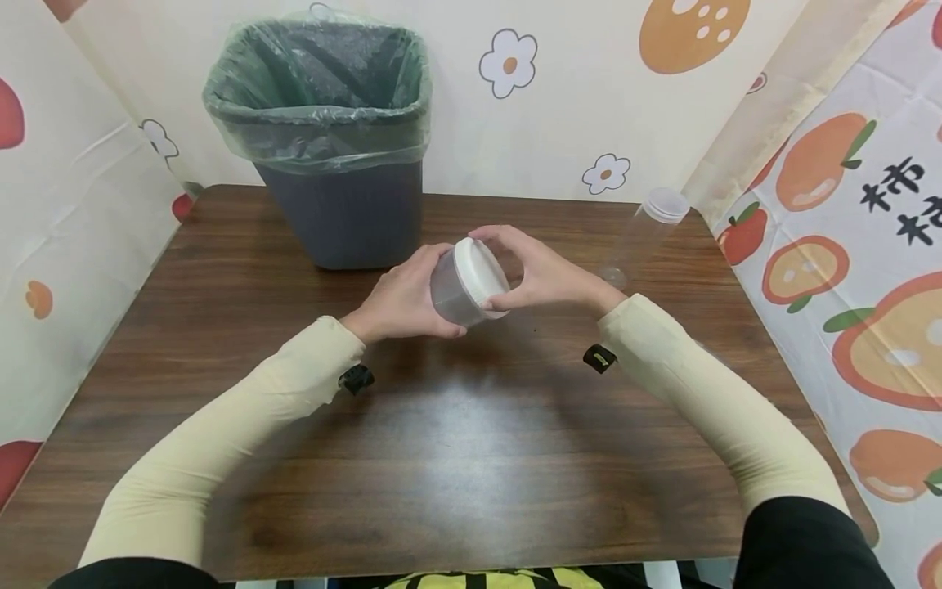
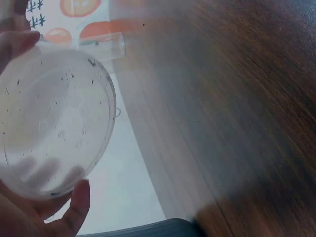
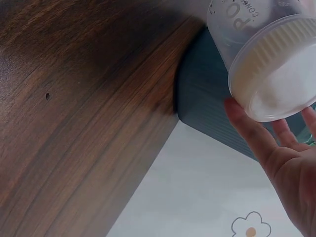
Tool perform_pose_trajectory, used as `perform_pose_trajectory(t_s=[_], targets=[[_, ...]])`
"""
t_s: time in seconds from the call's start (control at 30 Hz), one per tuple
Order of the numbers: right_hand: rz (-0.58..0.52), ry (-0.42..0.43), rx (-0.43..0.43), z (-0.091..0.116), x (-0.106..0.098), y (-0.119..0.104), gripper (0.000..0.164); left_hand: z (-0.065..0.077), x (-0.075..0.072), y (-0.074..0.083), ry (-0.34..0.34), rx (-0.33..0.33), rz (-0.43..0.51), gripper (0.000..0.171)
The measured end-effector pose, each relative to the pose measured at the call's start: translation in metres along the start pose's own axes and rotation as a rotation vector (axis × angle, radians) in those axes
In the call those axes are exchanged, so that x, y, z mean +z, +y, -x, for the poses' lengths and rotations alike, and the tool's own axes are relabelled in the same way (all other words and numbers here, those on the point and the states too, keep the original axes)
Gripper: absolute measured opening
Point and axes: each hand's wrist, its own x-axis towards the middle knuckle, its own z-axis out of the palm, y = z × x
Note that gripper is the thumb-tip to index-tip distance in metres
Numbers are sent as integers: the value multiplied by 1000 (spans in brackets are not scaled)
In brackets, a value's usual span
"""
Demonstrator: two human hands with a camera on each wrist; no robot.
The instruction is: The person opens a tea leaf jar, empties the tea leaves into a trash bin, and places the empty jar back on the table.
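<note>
A translucent plastic jar with a white ribbed screw lid is held tilted above the table, its lid toward the right. My left hand grips the jar body, fingers behind and thumb below. In the left wrist view the round jar base faces the camera, speckled with small dark marks. With fingertips and thumb around its edge, my right hand holds the lid. The right wrist view shows the ribbed lid side and part of some raised lettering on the body.
A dark bin lined with a green bag stands at the back left of the wooden table. Beyond my right wrist a tall clear container with a whitish lid stands near the back edge. Printed cloth hangs around the table.
</note>
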Motion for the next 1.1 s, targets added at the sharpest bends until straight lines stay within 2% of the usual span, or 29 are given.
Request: perform_pose_trajectory(t_s=[0.13,0.3,0.43,0.53,0.6,0.7,0.77,0.83,0.97,1.1], targets=[[30,18,65,-2,-1,0,77,0,1,3,33,15,-58,106],[-37,4,178,-4,0,-2,72,-1,1,5,54,38,-112,107],[-76,-36,240,-2,1,-3,74,1,0,3,27,14,-98,106],[-63,-91,262,5,-2,-5,88,3,-1,2,-21,-8,-39,107],[21,-124,208,11,-7,-7,104,4,-3,1,-56,-6,7,107],[199,-166,20,22,-13,-11,123,4,-6,-1,-109,20,85,106],[319,-170,-117,26,-16,-13,127,3,-8,-3,-144,40,134,104],[380,-184,-206,28,-17,-16,124,3,-11,-4,-176,56,182,102],[416,-213,-260,28,-15,-20,112,1,-13,-4,-234,80,239,100],[406,-206,-281,26,-12,-22,100,0,-12,-1,-258,93,258,98]])
